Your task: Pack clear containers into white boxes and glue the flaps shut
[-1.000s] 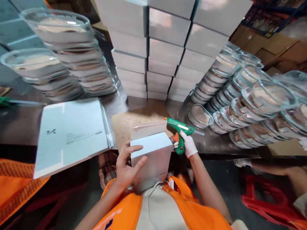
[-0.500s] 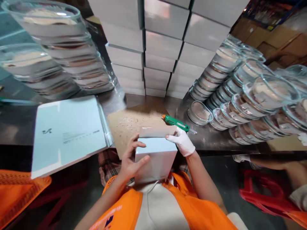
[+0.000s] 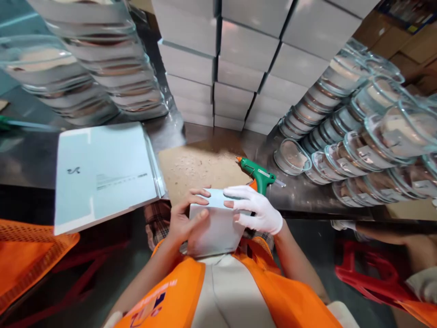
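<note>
A small white box is held close against my body, just off the table's near edge. My bare left hand grips its left side, with the thumb on the near face and the fingers over the top. On the right side, my right hand wears a white glove with some fingertips exposed. Its fingers lie across the top and the upper near face of the box. Just beyond this hand a green glue gun with an orange nozzle lies on the table, its trigger side partly hidden by the glove.
A cardboard sheet lies on the dark table. White boxes are stacked behind it. Flat printed white sheets overhang the edge at left. Round clear containers stand in stacks at both sides. Another person's arm shows at right.
The raised flap at the far side of the box is now down. My right hand has moved from that flap onto the box top. The glue gun now shows its side and grip.
</note>
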A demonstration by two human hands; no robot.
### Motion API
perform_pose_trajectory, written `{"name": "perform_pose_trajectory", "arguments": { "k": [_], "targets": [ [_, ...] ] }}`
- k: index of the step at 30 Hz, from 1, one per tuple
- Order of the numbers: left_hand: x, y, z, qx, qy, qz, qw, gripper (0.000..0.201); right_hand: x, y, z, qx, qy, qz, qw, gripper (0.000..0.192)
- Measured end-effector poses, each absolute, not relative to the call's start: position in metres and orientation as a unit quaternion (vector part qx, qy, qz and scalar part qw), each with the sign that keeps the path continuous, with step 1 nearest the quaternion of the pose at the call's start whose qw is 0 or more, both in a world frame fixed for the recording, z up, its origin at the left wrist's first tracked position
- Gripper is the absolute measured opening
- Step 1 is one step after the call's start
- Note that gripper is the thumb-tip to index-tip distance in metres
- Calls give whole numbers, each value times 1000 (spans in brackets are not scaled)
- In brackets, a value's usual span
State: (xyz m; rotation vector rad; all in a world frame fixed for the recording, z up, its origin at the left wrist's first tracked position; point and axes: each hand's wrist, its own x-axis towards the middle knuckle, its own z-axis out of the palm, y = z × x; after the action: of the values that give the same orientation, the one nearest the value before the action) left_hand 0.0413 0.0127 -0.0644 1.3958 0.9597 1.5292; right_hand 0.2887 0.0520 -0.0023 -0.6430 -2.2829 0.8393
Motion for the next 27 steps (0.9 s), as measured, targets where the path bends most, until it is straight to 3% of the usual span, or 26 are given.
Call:
{"name": "perform_pose_trajectory", "arguments": {
  "k": [4, 7, 8, 10, 14, 16, 19, 21, 24, 25, 27],
  "targets": [
    [39, 15, -57, 583, 357, 621, 384, 21, 291, 53, -12, -283, -827, 368, 315, 36],
    [29, 20, -48, 560, 394, 656, 317, 16, 303, 45, -22, -409, -717, 382, 416, 73],
    [24, 22, -45, 534, 415, 675, 295, 15, 307, 40, -25, -461, -665, 369, 457, 77],
    [16, 26, -38, 464, 446, 716, 272, 18, 313, 23, -30, -530, -601, 357, 481, 67],
    [19, 33, -32, 326, 413, 800, 287, 29, 301, -14, -38, -495, -612, 562, 255, 55],
    [26, 32, -36, 268, 398, 828, 291, 32, 293, -22, -35, -522, -559, 595, 248, 56],
    [25, 24, -46, 362, 497, 747, 253, 31, 303, -15, -12, -615, -515, 428, 416, 49],
    [19, 18, -45, 517, 570, 617, 166, 39, 318, -7, 12, -577, -615, 305, 443, 33],
    [16, 14, -26, 676, 534, 505, 50, 88, 328, 2, 45, -406, -833, 172, 334, 15],
    [19, 14, -18, 723, 499, 476, 32, 95, 326, 7, 52, -353, -876, 143, 295, 16],
    [24, 15, -4, 809, 430, 402, 15, 86, 323, 19, 59, -275, -918, 138, 252, 23]
  ]
}}
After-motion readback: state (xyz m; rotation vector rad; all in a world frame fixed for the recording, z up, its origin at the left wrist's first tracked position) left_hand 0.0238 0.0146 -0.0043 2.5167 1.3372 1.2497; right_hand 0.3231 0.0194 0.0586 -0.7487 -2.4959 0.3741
